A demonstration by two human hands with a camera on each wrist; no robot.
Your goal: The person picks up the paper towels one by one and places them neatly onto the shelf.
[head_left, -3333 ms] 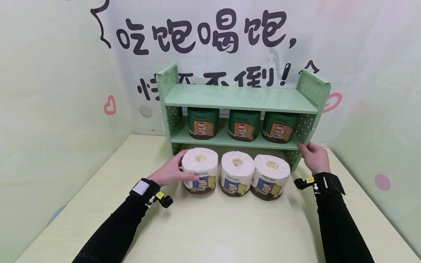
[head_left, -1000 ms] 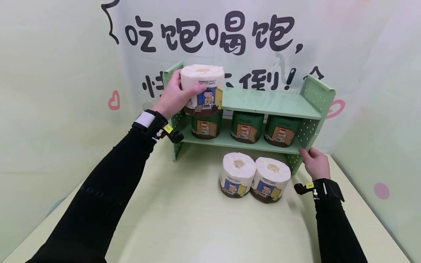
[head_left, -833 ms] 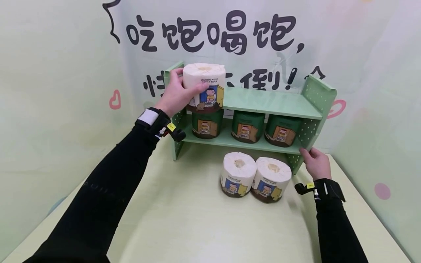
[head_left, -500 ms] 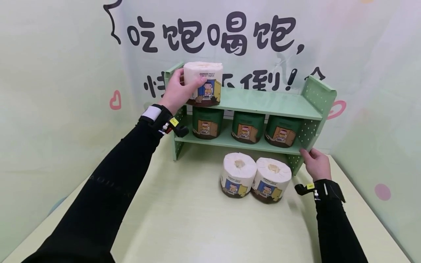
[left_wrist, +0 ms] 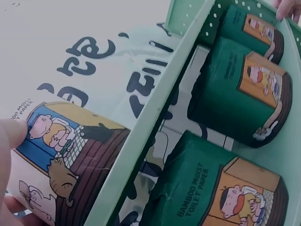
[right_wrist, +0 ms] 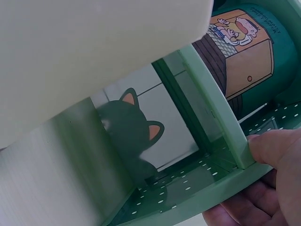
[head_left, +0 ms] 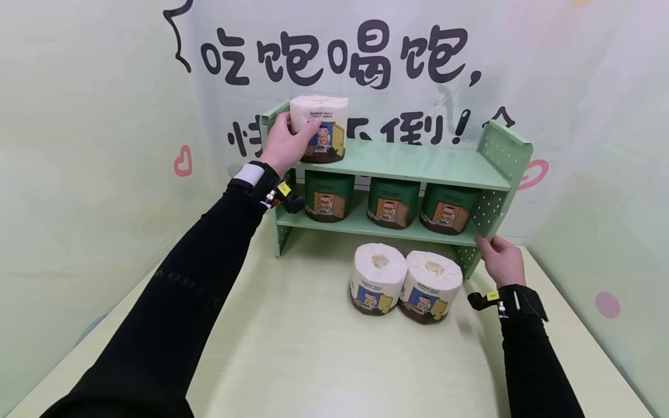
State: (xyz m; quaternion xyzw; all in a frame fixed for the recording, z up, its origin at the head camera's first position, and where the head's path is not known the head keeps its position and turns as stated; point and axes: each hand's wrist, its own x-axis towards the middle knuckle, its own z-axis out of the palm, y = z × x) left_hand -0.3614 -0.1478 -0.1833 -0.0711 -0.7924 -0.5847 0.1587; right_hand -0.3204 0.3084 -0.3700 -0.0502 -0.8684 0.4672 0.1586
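Observation:
A white-topped roll of toilet paper [head_left: 331, 110] with a cartoon wrapper is in my left hand [head_left: 284, 144], thumb across its front and fingers round its left side. It stands upright at the left end of the top board of a green shelf rack [head_left: 423, 162], its base right at the board. On the lower board, three green-wrapped toilet rolls [head_left: 328, 196] stand in a row. My right hand [head_left: 503, 262] grips the rack's right side panel near the lower board; in the right wrist view the thumb [right_wrist: 273, 148] lies on the panel's inner side and fingers curl outside.
Two more white toilet rolls [head_left: 378, 278] stand side by side on the pale table [head_left: 292, 348], in front of the rack's right half. A printed cloth backdrop [head_left: 334, 35] hangs behind, and pale panels rise at both sides.
My left hand has lifted the leftmost white roll from the table to the rack's top board, moving it back and slightly down lately. The right hand has stayed on the side panel.

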